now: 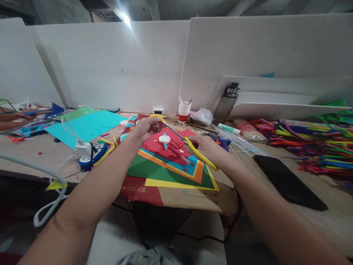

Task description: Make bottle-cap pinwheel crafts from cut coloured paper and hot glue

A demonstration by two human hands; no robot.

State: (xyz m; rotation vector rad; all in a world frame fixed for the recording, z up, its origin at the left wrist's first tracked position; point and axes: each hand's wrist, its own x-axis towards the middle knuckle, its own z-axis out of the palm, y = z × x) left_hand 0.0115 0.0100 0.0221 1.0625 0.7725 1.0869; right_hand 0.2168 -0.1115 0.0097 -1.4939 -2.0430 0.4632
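Observation:
My right hand (206, 147) is wrapped round a pair of scissors with yellow handles (202, 155). Their metal blades point up and left, toward my left hand (149, 129). Pinched in the left fingers is a small piece of yellow paper (157, 116), close to the blade tips. Below both hands lies a stack of coloured paper, with a red sheet (150, 145) on top and a green sheet (146, 167) lower down. On the red sheet rests a white round piece (164, 139) with blue tabs, beside cut red scraps and a pen-like stick (180, 154).
A light blue sheet (88, 127) and a blue power adapter with a white plug (84, 149) lie left. At the back stand a paper cup (184, 111) and a grey bottle (226, 103). To the right are a black phone (289, 182) and many pipe cleaners (309, 143).

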